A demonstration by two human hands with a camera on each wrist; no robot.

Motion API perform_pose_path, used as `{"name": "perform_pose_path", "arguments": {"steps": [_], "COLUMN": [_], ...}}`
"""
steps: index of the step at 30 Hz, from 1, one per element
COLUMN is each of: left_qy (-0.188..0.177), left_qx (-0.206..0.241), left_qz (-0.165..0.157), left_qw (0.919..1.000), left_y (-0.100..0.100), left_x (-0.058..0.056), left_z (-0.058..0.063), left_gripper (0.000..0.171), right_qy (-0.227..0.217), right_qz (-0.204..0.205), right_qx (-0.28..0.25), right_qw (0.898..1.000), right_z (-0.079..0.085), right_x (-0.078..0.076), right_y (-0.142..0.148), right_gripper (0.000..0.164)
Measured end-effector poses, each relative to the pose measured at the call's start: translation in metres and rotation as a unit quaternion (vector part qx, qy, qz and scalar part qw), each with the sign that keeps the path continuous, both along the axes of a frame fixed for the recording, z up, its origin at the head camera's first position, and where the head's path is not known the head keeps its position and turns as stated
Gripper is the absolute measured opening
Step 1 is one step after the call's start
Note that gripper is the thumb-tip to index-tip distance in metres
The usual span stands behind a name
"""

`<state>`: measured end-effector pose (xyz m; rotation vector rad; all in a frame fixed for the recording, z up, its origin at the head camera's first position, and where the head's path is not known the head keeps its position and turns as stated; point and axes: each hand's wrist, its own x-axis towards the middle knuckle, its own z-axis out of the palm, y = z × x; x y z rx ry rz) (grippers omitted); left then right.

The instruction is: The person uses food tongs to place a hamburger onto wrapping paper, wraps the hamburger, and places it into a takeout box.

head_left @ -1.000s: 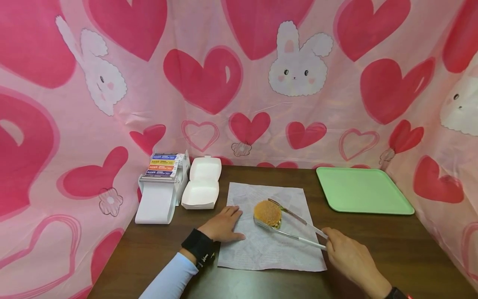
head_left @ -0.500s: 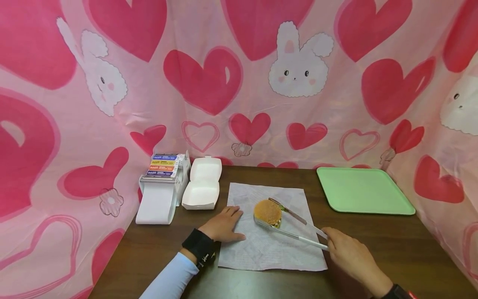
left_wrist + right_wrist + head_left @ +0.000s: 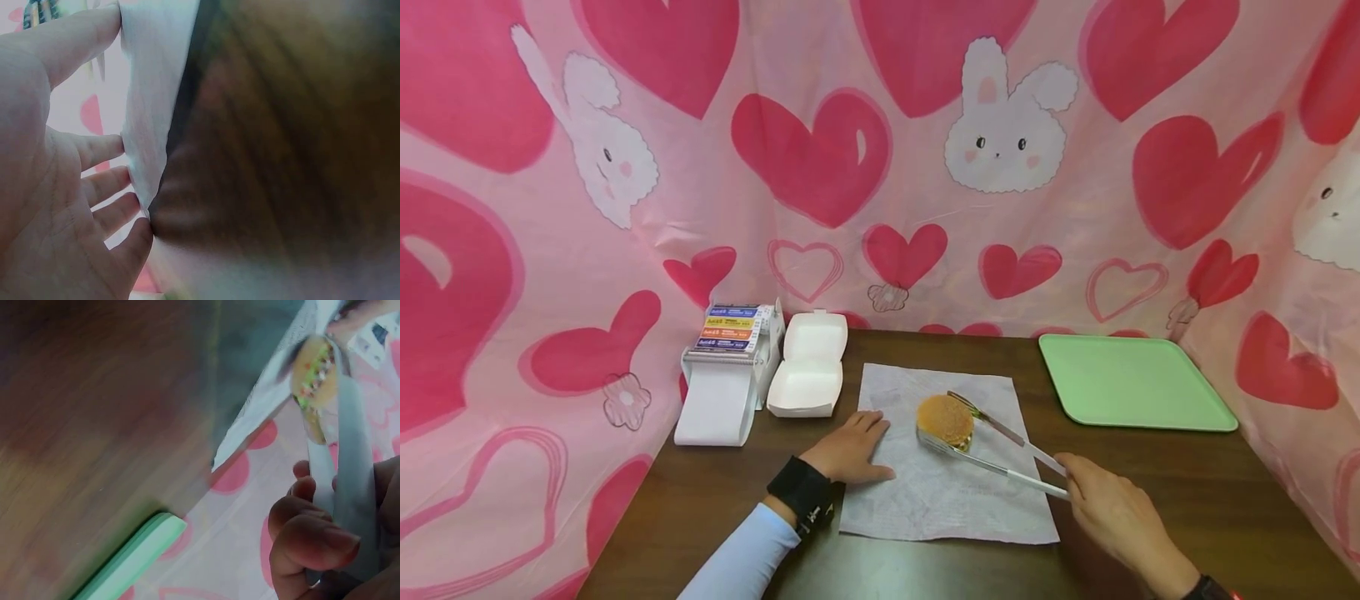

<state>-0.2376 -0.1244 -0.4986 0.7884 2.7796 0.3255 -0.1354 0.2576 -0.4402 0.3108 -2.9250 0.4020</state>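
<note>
In the head view a hamburger (image 3: 945,419) with a seeded bun lies on a sheet of wrapping paper (image 3: 925,500). My right hand (image 3: 1116,517) grips the white handles of a pair of tongs (image 3: 1030,482), whose metal ends stand on either side of the bun. The right wrist view shows the fingers curled round the handles and the burger's filling (image 3: 317,372) between bun halves. My left hand (image 3: 850,450) rests with spread fingers on the paper's left edge; in the left wrist view its fingertips (image 3: 140,231) touch the paper (image 3: 150,94).
An open white takeaway box (image 3: 808,375) stands at the back left, beside a dispenser (image 3: 730,333) with coloured labels and a paper strip. A green tray (image 3: 1138,383) lies at the back right. A pink heart-patterned curtain (image 3: 917,192) encloses the dark wooden table (image 3: 647,533).
The burger and tongs have shifted slightly right on the paper, with the right hand moving right too. The left hand stays in place on the paper.
</note>
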Motion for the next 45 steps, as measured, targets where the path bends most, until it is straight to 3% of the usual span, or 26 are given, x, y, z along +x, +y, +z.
{"name": "perform_pose_path", "arguments": {"steps": [10, 17, 20, 25, 29, 33, 41, 45], "left_qy": [-0.002, 0.001, 0.003, 0.004, 0.001, -0.001, 0.01, 0.008], "left_qx": [0.002, 0.006, 0.007, 0.005, 0.004, 0.004, 0.012, 0.011], "left_qz": [0.004, 0.004, 0.001, 0.0, 0.001, 0.0, -0.007, -0.005], "left_qw": [1.0, 1.0, 1.0, 1.0, 1.0, 1.0, 0.9999, 0.9999], "left_y": [0.0, 0.0, 0.0, 0.0, 0.001, 0.001, 0.001, 0.0], "left_x": [-0.001, 0.0, 0.0, 0.0, 0.001, 0.001, 0.002, 0.001], "left_z": [0.002, 0.002, 0.002, 0.001, 0.001, 0.002, 0.003, 0.003], "left_gripper": [0.087, 0.086, 0.086, 0.086, 0.086, 0.086, 0.084, 0.085], "right_qy": [-0.047, 0.037, 0.053, 0.047, 0.067, 0.09, 0.106, 0.132], "right_qz": [0.009, 0.093, 0.123, 0.144, 0.169, 0.19, 0.191, 0.217], "right_qx": [-0.013, -0.005, 0.006, 0.008, -0.006, -0.016, -0.02, -0.044], "right_qw": [0.999, 0.995, 0.991, 0.988, 0.983, 0.978, 0.976, 0.966], "right_z": [0.0, -0.002, -0.003, -0.004, -0.005, -0.005, -0.002, -0.001], "right_x": [-0.005, -0.007, -0.007, -0.008, -0.007, -0.007, -0.005, -0.004], "right_y": [-0.001, 0.002, 0.004, 0.007, 0.009, 0.011, 0.013, 0.012], "right_gripper": [0.026, 0.037, 0.044, 0.056, 0.059, 0.06, 0.063, 0.06]}}
